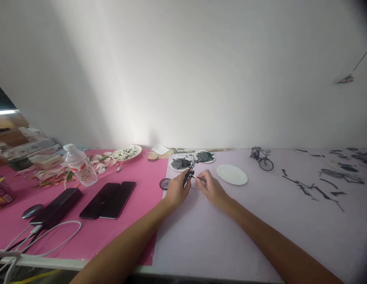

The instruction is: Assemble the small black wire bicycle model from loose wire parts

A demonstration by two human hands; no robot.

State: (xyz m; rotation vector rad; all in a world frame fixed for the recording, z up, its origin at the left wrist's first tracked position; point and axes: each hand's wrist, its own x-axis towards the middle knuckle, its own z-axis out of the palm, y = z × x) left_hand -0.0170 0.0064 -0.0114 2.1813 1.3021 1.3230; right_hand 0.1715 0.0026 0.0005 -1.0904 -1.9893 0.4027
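Observation:
Near the middle of the table, my left hand [176, 192] pinches a small black model bicycle part [187, 176], partly hidden by the fingers. My right hand [213, 188] is closed on a small screwdriver [202, 180], whose thin silver shaft points left and meets the black part. Left of my left hand lies a small spoked wheel [164, 184]. Just beyond my hands, one white plate [172, 167] bears black wheels and parts, and another plate [213, 157] bears dark green ones. A bare white plate [232, 174] lies beyond my right hand.
An assembled model bicycle [262, 158] stands at the back right, with flat black parts [312, 187] farther right. On the pink cover [136, 232] are two phones [109, 200], a power bank [57, 207] with cables, a bottle [79, 165] and a plate of bits [114, 155].

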